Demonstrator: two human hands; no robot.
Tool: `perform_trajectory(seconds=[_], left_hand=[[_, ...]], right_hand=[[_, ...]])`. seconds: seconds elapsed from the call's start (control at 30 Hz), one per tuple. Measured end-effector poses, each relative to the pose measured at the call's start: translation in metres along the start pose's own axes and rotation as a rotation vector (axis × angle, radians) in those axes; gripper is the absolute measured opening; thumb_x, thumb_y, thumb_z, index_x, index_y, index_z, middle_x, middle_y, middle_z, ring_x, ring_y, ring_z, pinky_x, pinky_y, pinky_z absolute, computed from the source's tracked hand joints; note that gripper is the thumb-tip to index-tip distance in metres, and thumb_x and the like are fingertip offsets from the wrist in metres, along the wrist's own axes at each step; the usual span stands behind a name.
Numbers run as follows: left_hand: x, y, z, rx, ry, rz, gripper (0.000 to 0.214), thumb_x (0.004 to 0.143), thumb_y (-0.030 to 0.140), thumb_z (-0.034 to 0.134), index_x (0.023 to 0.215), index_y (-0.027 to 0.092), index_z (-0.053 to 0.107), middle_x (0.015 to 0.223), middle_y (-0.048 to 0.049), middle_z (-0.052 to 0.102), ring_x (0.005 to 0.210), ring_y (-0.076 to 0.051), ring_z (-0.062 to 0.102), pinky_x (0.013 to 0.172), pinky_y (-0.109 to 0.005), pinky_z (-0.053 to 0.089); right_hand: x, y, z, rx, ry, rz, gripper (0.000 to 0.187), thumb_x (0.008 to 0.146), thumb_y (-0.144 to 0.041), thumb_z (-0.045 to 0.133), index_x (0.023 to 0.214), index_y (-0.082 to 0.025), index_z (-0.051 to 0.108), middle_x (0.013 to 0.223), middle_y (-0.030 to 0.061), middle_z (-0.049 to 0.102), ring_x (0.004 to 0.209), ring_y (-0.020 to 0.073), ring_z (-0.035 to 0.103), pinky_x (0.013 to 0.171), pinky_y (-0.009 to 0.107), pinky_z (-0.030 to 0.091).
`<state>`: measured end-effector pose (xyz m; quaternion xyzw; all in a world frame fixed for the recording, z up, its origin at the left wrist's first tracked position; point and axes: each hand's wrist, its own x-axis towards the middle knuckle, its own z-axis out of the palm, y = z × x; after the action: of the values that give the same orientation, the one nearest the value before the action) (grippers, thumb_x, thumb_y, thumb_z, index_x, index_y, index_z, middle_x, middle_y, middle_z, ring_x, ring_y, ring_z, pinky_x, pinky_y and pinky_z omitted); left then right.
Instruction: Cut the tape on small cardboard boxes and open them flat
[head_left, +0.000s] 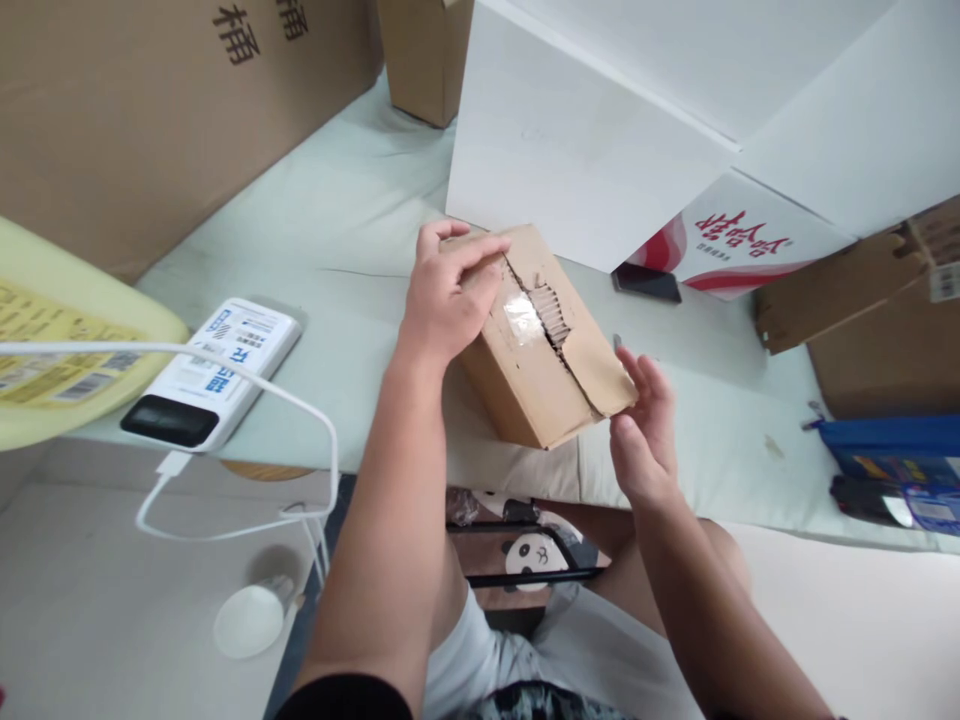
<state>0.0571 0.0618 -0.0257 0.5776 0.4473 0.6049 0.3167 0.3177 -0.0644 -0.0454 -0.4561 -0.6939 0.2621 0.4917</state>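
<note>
A small brown cardboard box [536, 375] lies tilted on the pale table [352, 240]. Its top flaps are torn apart along the middle, a strip of clear tape still clings there, and tightly packed contents show in the gap. My left hand [442, 295] grips the box's far left corner, fingers curled over the top flap. My right hand [645, 430] is at the box's near right corner, fingers slightly apart, fingertips touching the flap edge.
A white power bank [217, 375] with a white cable [300, 420] lies at the left. A large white box [585, 130] stands behind, a red-and-white carton [739, 245] and brown boxes [862, 300] at the right, a blue box [896, 450] near the right edge.
</note>
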Motion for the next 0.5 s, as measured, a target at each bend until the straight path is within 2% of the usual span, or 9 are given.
perform_trajectory(seconds=[0.1,0.17,0.23,0.3,0.37,0.43,0.5], left_hand=[[-0.001,0.009,0.001,-0.071,0.053,-0.080,0.017,0.085,0.022,0.068,0.098,0.024,0.079,0.126,-0.0086,0.059,0.135,-0.028,0.054,0.120,-0.042,0.045],[0.001,0.012,-0.002,-0.123,0.104,-0.128,0.016,0.083,0.019,0.068,0.093,0.025,0.080,0.122,-0.0076,0.063,0.134,-0.027,0.054,0.121,-0.040,0.043],[0.004,0.013,-0.007,-0.194,0.166,-0.169,0.017,0.082,0.017,0.066,0.088,0.025,0.080,0.117,-0.0062,0.067,0.130,-0.026,0.057,0.120,-0.038,0.043],[0.007,0.014,-0.013,-0.300,0.233,-0.218,0.017,0.084,0.017,0.063,0.087,0.024,0.078,0.110,-0.0041,0.072,0.123,-0.026,0.061,0.115,-0.039,0.046],[0.009,0.015,-0.017,-0.423,0.309,-0.270,0.017,0.088,0.019,0.060,0.090,0.023,0.076,0.104,-0.0013,0.076,0.116,-0.026,0.064,0.108,-0.041,0.049],[0.009,0.015,-0.017,-0.499,0.376,-0.311,0.016,0.092,0.024,0.059,0.094,0.022,0.075,0.102,0.0012,0.077,0.114,-0.025,0.064,0.105,-0.040,0.050],[0.007,0.013,-0.012,-0.492,0.360,-0.336,0.015,0.094,0.033,0.061,0.093,0.024,0.072,0.104,0.0019,0.076,0.118,-0.024,0.062,0.104,-0.039,0.051]], right_hand=[[-0.009,0.022,-0.008,-0.059,-0.008,0.167,0.052,0.103,-0.045,0.053,0.153,-0.031,0.047,0.157,0.0097,0.054,0.146,0.0238,0.053,0.120,0.048,0.046],[-0.012,0.027,-0.011,-0.126,-0.092,0.272,0.046,0.102,-0.046,0.055,0.143,-0.027,0.059,0.148,0.0109,0.063,0.141,0.0240,0.058,0.119,0.046,0.046],[-0.013,0.023,-0.009,-0.119,-0.206,0.324,0.044,0.102,-0.048,0.055,0.138,-0.024,0.063,0.141,0.0121,0.068,0.135,0.0248,0.063,0.117,0.046,0.049],[-0.011,0.014,-0.003,-0.023,-0.305,0.317,0.048,0.103,-0.048,0.053,0.145,-0.026,0.055,0.143,0.0132,0.066,0.132,0.0247,0.065,0.115,0.048,0.051],[-0.006,0.003,0.005,0.082,-0.339,0.277,0.055,0.103,-0.047,0.053,0.154,-0.029,0.042,0.150,0.0134,0.061,0.136,0.0239,0.062,0.116,0.049,0.049],[0.002,-0.008,0.013,0.155,-0.322,0.224,0.062,0.103,-0.050,0.053,0.158,-0.031,0.033,0.152,0.0133,0.058,0.140,0.0236,0.059,0.117,0.048,0.048],[0.010,-0.016,0.018,0.188,-0.262,0.188,0.068,0.101,-0.054,0.053,0.160,-0.031,0.028,0.147,0.0137,0.061,0.133,0.0238,0.062,0.110,0.045,0.053]])
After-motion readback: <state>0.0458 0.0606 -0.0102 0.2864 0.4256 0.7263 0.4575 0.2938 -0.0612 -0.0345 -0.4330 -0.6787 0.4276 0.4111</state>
